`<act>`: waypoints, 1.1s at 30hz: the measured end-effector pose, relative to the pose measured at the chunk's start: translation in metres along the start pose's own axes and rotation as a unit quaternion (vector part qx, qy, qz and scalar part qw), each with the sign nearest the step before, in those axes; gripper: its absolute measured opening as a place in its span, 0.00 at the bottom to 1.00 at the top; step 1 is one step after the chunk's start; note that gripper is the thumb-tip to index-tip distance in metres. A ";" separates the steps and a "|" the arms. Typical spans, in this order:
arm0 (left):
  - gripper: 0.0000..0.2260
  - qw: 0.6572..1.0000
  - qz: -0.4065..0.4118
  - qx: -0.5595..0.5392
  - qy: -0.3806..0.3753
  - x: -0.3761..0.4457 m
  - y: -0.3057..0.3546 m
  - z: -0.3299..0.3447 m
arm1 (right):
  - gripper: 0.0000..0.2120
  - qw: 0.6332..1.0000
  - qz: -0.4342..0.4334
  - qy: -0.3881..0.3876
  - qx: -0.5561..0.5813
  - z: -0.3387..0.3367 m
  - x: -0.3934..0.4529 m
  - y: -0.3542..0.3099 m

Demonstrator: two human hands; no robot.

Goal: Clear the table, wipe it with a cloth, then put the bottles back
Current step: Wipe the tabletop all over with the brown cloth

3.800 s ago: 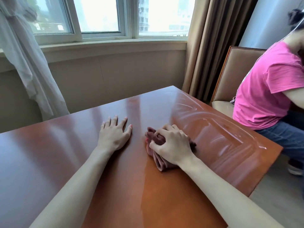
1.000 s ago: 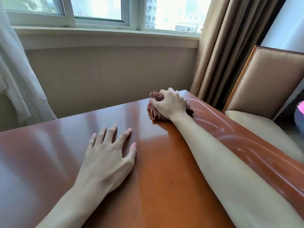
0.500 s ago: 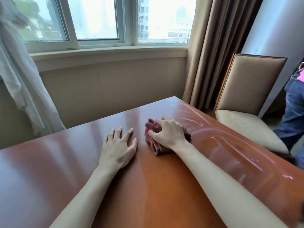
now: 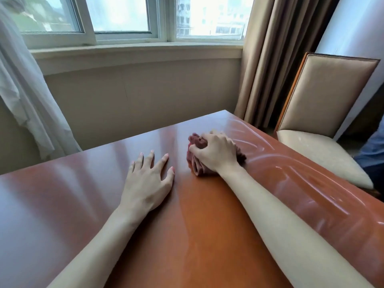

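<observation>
Cloth (image 4: pixel 197 163), bunched into a soft reddish wad, sits under your right hand (image 4: pixel 216 151) toward the far right of the worktop (image 4: pixel 62 194), your fingers curled over it and pressing it down, while your left hand (image 4: pixel 148 179) lies flat beside it with fingers spread. It looks light, limp and likely damp, so keep your grip over the top of the bundle so no loose fold trails. Wet streaks shine on the glossy red-brown wood right of it; a padded chair (image 4: pixel 324 96), brown curtain (image 4: pixel 276 59) and window (image 4: pixel 124 17) lie beyond, with no bottles in view.
</observation>
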State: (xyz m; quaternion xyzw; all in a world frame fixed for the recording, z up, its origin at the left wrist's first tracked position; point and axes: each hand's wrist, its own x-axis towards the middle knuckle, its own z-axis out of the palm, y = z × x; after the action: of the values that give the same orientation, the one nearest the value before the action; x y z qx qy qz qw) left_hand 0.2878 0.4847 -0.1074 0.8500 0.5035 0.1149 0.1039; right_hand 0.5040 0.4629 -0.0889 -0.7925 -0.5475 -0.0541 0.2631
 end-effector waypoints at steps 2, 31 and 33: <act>0.27 1.000 -0.002 0.007 0.008 0.001 -0.001 0.001 | 0.15 1.000 0.017 0.007 -0.007 0.021 0.057 0.012; 0.28 0.999 0.021 0.032 -0.034 0.033 0.024 -0.001 | 0.18 0.998 -0.054 -0.028 -0.010 -0.050 -0.090 0.015; 0.28 0.999 0.024 0.025 -0.034 0.037 0.022 0.006 | 0.18 1.000 -0.020 -0.017 -0.017 -0.022 -0.019 0.031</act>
State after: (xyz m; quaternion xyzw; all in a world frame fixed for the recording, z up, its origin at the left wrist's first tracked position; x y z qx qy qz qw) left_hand 0.3250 0.5066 -0.1035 0.8675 0.4819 0.0759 0.0973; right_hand 0.5286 0.4286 -0.0876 -0.7865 -0.5666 -0.0555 0.2395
